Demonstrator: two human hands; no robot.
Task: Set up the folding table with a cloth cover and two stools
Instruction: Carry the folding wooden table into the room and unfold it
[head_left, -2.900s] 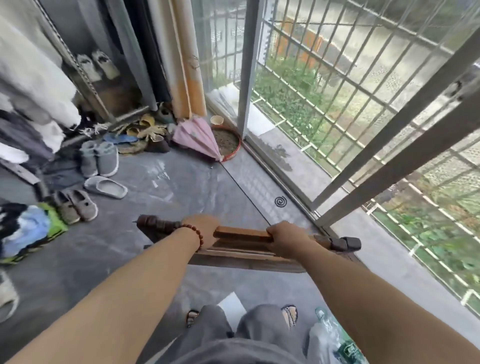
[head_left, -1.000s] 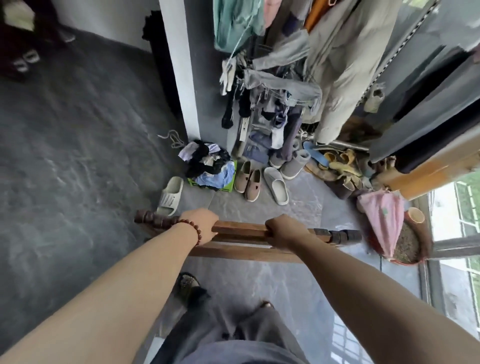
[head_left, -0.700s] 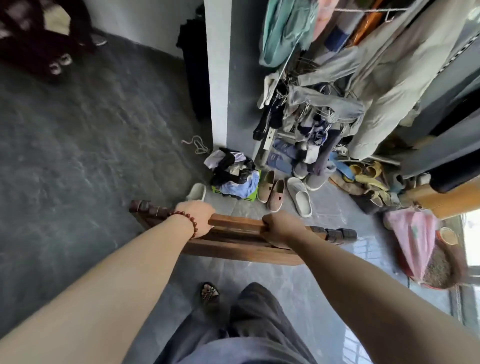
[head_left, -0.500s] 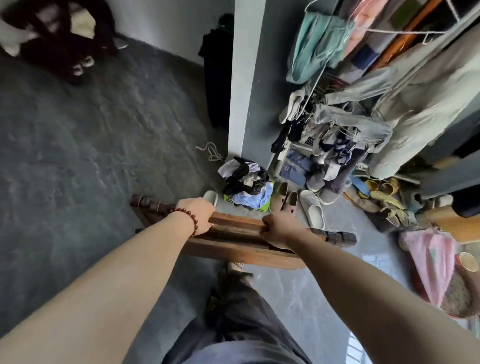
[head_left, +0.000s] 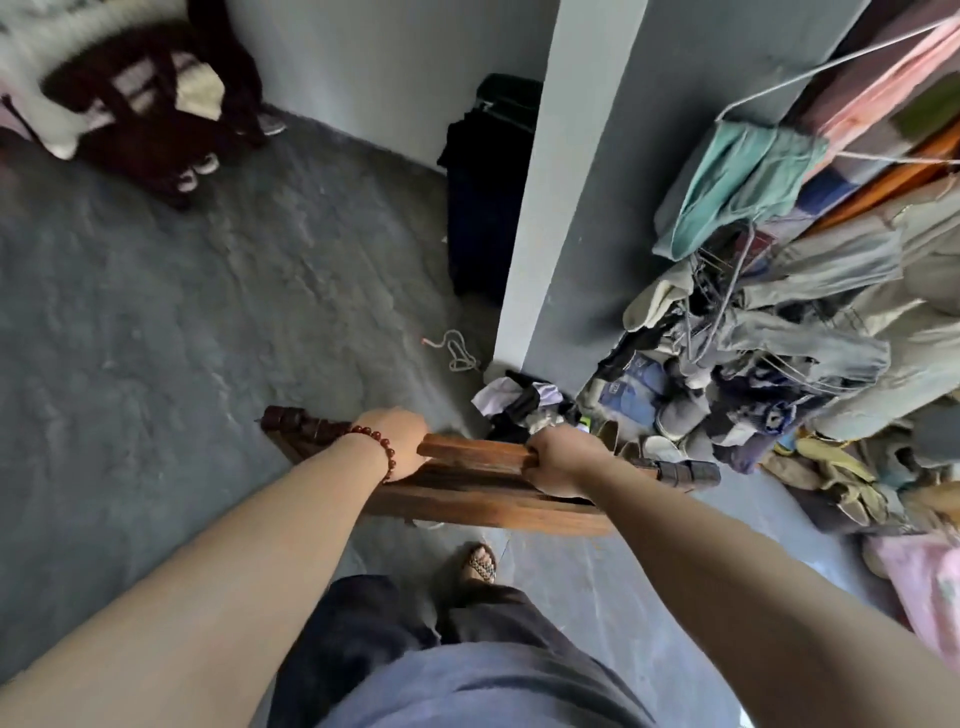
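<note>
I hold a folded brown wooden table (head_left: 478, 483) edge-up in front of my waist, off the grey floor. Its turned dark leg ends stick out at both sides. My left hand (head_left: 397, 436), with a red bead bracelet on the wrist, grips the top rail near the left. My right hand (head_left: 558, 460) grips the same rail further right. No cloth cover or stools can be made out with certainty.
A white pillar (head_left: 545, 208) stands ahead. Right of it hang clothes (head_left: 779, 291) over a heap of shoes (head_left: 831, 483) and laundry (head_left: 524, 405). A dark wooden chair (head_left: 156, 104) stands far left. A cord (head_left: 457, 353) lies on the floor. My sandalled foot (head_left: 480, 564) is below the table.
The view has swung left from the barred window to the room's interior. Pillar and clothes slid right; both hands keep the same grip on the table.
</note>
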